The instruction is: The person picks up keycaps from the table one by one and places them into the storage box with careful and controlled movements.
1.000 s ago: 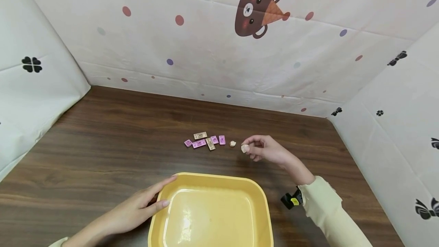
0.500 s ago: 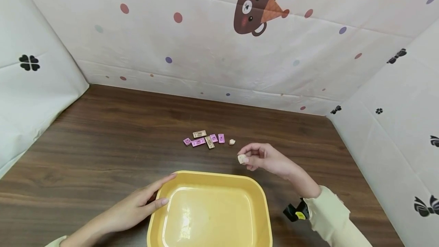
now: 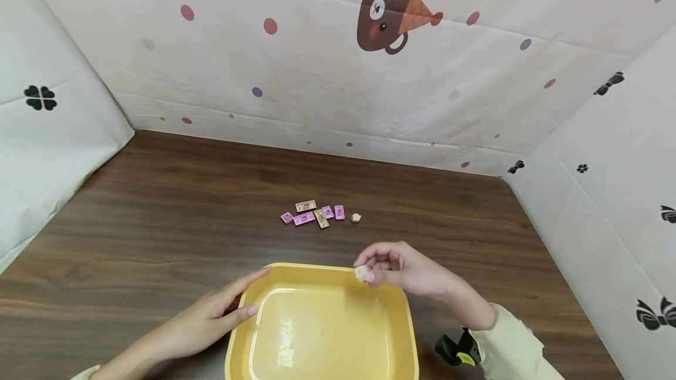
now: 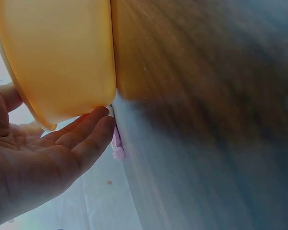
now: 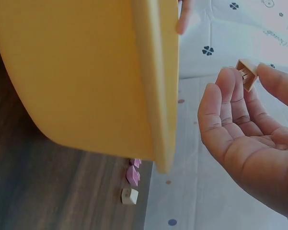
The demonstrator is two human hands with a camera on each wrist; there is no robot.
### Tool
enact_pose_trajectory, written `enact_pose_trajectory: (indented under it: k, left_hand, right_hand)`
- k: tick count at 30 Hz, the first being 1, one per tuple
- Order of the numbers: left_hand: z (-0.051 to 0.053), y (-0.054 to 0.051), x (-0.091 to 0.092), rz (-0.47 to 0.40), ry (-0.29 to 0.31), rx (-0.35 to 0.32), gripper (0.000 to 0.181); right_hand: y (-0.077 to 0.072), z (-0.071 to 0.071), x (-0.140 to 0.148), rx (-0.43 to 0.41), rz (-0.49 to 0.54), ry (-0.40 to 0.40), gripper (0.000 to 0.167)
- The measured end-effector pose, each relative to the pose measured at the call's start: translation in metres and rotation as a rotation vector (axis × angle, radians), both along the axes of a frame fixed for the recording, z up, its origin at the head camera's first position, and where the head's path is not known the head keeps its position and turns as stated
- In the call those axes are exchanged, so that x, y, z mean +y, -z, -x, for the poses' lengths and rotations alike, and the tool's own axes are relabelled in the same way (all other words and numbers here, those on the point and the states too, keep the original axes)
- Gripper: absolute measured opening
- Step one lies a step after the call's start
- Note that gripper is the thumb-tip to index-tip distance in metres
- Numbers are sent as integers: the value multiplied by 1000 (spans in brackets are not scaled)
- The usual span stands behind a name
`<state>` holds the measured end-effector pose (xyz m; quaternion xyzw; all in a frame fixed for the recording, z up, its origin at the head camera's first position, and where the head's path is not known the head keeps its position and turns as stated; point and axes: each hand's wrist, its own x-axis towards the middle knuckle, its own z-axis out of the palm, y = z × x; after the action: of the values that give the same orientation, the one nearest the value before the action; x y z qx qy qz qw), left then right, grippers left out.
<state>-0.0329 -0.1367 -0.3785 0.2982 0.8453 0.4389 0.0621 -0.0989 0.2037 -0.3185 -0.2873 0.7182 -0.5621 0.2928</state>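
Observation:
In the head view a yellow tub (image 3: 322, 333) stands at the near side of the table. My left hand (image 3: 203, 318) lies on its upper left corner, the thumb over the rim; in the left wrist view the fingers of that hand (image 4: 43, 153) touch its outer wall. Between thumb and fingertips my right hand (image 3: 412, 268) pinches a small cream keycap (image 3: 362, 273) over the tub's far right rim. The right wrist view shows the keycap (image 5: 247, 74) with its hollow underside visible, held by my right hand (image 5: 249, 129).
Beyond the tub lie several pink and beige keycaps, among them a long beige one (image 3: 306, 206), a long pink one (image 3: 304, 219) and a small cream one (image 3: 356, 217). Patterned white cloth (image 3: 317, 75) walls the brown table (image 3: 158, 210) at the back and sides.
My right hand has moved toward me and left with the cream keycap, from the table beside the small cream one to the tub's rim. The left hand has stayed on the tub.

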Motion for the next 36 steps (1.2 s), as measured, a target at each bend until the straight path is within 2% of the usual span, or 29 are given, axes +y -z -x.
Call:
enact_pose_trajectory:
  k: [8,16,23,27,36]
  left_hand:
    - [0,0,0,-9,-1,-4,51]
    - [-1,-1,0,-16,2,-18,52]
    - [0,0,-1,-25,13,-41,52]
    - [0,1,-1,-31,19,-45,52]
    - [0,1,-1,-11,4,-10,52]
  right_hand:
    - [8,-10,-7,-15,-10,-58,23]
    - [29,-22,-21,-26,-75,-119,20]
    - [44,-26,-30,20,-125,-151,16]
    - [49,-27,-33,43,-166,-154,15]
    - [53,-28,-36,67,-261,-145,13]
